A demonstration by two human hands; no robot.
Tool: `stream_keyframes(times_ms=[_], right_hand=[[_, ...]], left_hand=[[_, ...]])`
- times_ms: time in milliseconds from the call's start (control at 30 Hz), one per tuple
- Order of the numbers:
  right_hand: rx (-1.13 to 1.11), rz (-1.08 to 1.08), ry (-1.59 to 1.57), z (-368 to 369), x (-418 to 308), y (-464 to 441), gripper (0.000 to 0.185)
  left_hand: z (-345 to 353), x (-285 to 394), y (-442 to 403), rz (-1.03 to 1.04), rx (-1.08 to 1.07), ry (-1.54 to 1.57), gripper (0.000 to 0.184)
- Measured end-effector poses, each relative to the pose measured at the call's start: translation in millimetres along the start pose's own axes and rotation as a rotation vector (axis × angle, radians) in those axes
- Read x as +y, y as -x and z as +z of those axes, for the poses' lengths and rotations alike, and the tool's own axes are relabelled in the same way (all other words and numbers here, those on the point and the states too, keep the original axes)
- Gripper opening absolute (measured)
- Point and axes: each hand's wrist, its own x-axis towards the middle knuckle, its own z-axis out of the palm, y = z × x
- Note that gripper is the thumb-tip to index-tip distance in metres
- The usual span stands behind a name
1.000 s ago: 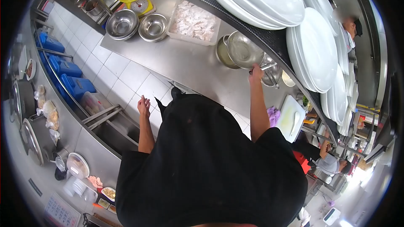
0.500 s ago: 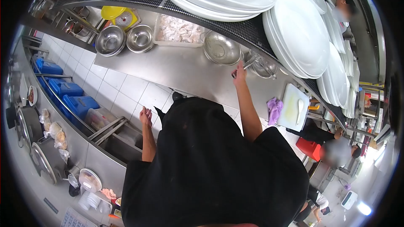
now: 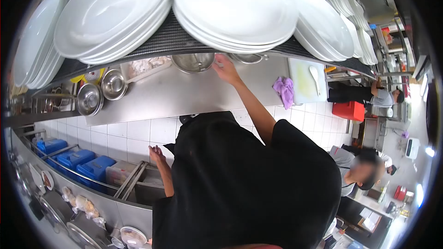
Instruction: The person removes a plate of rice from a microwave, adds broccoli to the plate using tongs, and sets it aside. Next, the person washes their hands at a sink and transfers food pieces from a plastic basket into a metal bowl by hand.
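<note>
My right hand [image 3: 224, 69] reaches over the steel counter with its fingers outstretched beside the rim of a metal bowl [image 3: 194, 64]. Whether the fingertips touch the rim I cannot tell. The shelf above cuts off the bowl's far side. Right of this hand another metal vessel [image 3: 249, 58] shows only in part under the shelf. My left hand [image 3: 157, 154] hangs away from the counter over the tiled floor, fingers loosely apart and holding nothing.
Stacked white plates [image 3: 237, 7] fill the shelf overhead. Metal bowls [image 3: 114, 84] and a tray of pale food [image 3: 147, 67] stand left on the counter [image 3: 170, 92]. A purple cloth [image 3: 284, 91] lies by a cutting board [image 3: 302, 80]. Blue containers [image 3: 95, 171] sit behind; co-workers [image 3: 364, 170] stand right.
The view has turned, so the plate shelf covers more of the counter's far side. My right hand has left a dark handle and is now beside the bowl. A co-worker at right appears closer.
</note>
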Motion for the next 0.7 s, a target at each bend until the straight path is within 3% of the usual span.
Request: stream_keyframes(times_ms=[67, 133, 200, 233, 267, 333, 367, 500, 567, 700], right_hand=[[0.07, -0.007, 0.154, -35.5, 25.0, 19.4, 0.042], [0.193, 0.006, 0.417, -79.7, 100.3, 44.3, 0.037], [0.349, 0.112, 0.648, -136.0, 175.0, 80.3, 0.047], [0.3, 0.201, 0.938, -165.8, 207.5, 100.3, 0.058], [0.278, 0.346, 1.004, -189.9, 238.2, 117.1, 0.058], [0.191, 0.681, 0.953, -219.1, 282.5, 134.8, 0.06], [0.19, 0.719, 0.897, -219.8, 296.8, 135.3, 0.061], [0.335, 0.542, 0.722, -189.5, 299.4, 116.4, 0.063], [0.374, 0.235, 0.628, -184.6, 296.5, 94.9, 0.062], [0.282, 0.115, 0.572, -194.7, 269.3, 33.6, 0.054]], left_hand=[[-8.5, -3.8, -18.0, -0.012, 0.027, 0.07, 0.061], [1.8, 4.3, -6.7, -0.011, 0.016, 0.081, 0.062], [36.5, 25.4, 25.8, 0.036, -0.047, 0.011, 0.062], [62.7, 35.0, 48.0, 0.028, -0.189, -0.003, 0.061], [91.3, 44.2, 74.5, 0.019, -0.329, -0.021, 0.061], [160.1, 57.9, 144.0, 0.012, -0.593, -0.084, 0.065], [192.2, 58.8, 169.9, -0.018, -0.736, -0.091, 0.067], [303.3, 35.3, 228.8, -0.236, -1.039, 0.039, 0.078], [346.3, 24.4, 252.5, -0.254, -1.062, 0.123, 0.086], [399.3, 3.0, 250.5, -0.177, -1.119, 0.157, 0.092]])
